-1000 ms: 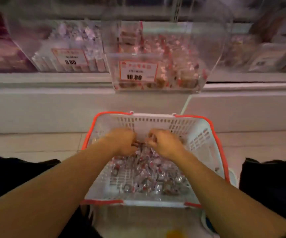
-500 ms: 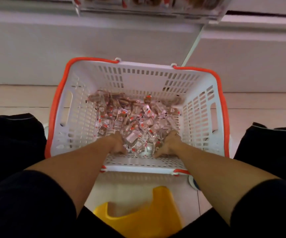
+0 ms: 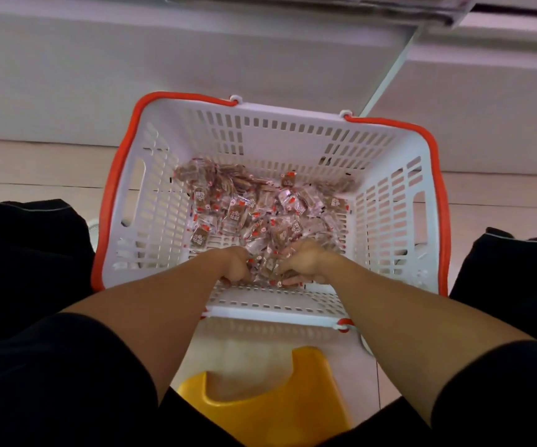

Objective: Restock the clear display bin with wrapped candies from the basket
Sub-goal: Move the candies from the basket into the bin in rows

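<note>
A white slotted basket (image 3: 151,221) with an orange rim stands on the floor in front of me. Several clear-wrapped brown candies (image 3: 254,208) lie heaped on its bottom. My left hand (image 3: 236,264) and my right hand (image 3: 304,264) are both down at the near end of the heap, fingers curled into the wrappers, with a bunch of candies pressed between them. Only the bottom edge of the clear display bin (image 3: 325,3) shows at the top of the view.
A white shelf base (image 3: 196,66) rises behind the basket. A yellow plastic stool (image 3: 260,401) sits under me, near the basket's front wall. My dark-clothed knees (image 3: 25,246) flank the basket on both sides. Pale floor tiles lie left and right.
My view has tilted down from the display bin to the basket. Both hands have drawn back from the far part of the heap to its near end and closed on candies.
</note>
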Demonstrator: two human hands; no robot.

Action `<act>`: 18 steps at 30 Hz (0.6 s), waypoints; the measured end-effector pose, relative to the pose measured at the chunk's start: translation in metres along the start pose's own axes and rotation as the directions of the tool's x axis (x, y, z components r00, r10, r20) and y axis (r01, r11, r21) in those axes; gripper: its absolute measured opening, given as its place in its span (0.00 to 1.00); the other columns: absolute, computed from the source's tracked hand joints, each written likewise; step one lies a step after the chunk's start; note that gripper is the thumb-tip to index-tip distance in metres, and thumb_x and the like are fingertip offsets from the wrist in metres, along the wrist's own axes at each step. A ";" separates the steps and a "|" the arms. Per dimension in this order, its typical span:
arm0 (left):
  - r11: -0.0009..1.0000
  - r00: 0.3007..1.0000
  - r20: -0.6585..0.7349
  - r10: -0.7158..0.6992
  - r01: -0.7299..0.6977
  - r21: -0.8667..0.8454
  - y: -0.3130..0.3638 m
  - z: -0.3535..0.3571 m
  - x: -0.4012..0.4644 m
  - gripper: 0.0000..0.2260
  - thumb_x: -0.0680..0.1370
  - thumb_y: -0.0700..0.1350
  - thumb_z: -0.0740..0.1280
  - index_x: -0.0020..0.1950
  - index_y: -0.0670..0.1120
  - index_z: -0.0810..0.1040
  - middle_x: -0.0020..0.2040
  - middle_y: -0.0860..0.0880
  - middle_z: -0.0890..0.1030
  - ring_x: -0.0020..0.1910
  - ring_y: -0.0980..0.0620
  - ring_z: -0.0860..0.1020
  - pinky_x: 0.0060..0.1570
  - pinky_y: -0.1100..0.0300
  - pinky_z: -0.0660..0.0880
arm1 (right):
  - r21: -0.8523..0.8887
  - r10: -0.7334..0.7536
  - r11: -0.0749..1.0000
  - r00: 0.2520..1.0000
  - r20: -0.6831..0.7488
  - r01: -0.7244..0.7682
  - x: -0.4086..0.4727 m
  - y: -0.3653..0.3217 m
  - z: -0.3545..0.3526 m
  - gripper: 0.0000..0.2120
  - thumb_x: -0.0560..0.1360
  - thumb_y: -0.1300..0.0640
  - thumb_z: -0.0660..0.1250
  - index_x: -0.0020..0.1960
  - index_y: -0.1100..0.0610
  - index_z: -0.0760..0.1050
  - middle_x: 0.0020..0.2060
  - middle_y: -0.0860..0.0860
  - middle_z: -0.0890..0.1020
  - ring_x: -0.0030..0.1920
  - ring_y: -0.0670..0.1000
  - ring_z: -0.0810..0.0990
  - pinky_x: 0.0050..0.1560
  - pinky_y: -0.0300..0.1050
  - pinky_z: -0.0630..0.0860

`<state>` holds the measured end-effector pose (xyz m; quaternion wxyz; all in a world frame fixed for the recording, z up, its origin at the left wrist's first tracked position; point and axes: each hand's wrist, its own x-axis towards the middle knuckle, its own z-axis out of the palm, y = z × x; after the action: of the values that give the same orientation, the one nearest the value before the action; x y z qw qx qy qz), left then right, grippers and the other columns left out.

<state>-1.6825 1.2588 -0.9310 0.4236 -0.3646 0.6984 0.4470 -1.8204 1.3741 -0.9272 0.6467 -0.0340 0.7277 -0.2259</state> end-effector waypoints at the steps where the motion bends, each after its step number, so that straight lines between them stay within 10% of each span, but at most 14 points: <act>1: 0.998 1.000 0.001 -0.005 0.005 -0.056 0.001 -0.001 -0.001 0.14 0.79 0.43 0.68 0.62 0.39 0.75 0.49 0.40 0.78 0.42 0.45 0.76 0.39 0.57 0.75 | 0.024 0.009 1.000 1.000 0.027 -0.009 0.001 0.003 0.001 0.10 0.71 0.72 0.73 0.46 0.61 0.76 0.45 0.58 0.83 0.44 0.54 0.85 0.40 0.48 0.85; 6: 0.838 0.997 0.071 -0.014 0.051 -0.543 0.008 0.000 -0.007 0.05 0.82 0.42 0.62 0.56 0.43 0.74 0.35 0.48 0.83 0.34 0.53 0.80 0.34 0.60 0.74 | 0.192 -0.003 0.981 0.999 0.051 -0.006 0.005 0.002 -0.004 0.14 0.69 0.68 0.77 0.52 0.60 0.78 0.40 0.55 0.87 0.39 0.50 0.86 0.38 0.44 0.82; 12: 0.621 0.980 0.189 0.065 0.108 -0.777 0.012 -0.003 -0.016 0.11 0.84 0.43 0.56 0.64 0.44 0.72 0.57 0.47 0.79 0.57 0.45 0.82 0.49 0.54 0.78 | 0.419 -0.032 0.908 0.999 0.024 0.019 0.002 -0.002 -0.008 0.33 0.70 0.70 0.76 0.71 0.60 0.68 0.52 0.56 0.83 0.47 0.50 0.83 0.37 0.39 0.81; 18: 0.524 0.968 0.239 0.071 0.168 -0.835 0.006 -0.009 -0.017 0.07 0.84 0.41 0.59 0.58 0.43 0.74 0.51 0.43 0.85 0.45 0.50 0.85 0.45 0.56 0.81 | 0.415 0.009 0.909 0.996 0.093 -0.047 0.002 0.000 -0.017 0.09 0.74 0.65 0.72 0.51 0.55 0.76 0.41 0.51 0.86 0.42 0.48 0.83 0.42 0.42 0.81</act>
<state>-1.6842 1.2549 -0.9113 0.2864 -0.4863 0.3238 0.7594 -1.8374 1.3783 -0.9279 0.6739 0.1050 0.6339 -0.3647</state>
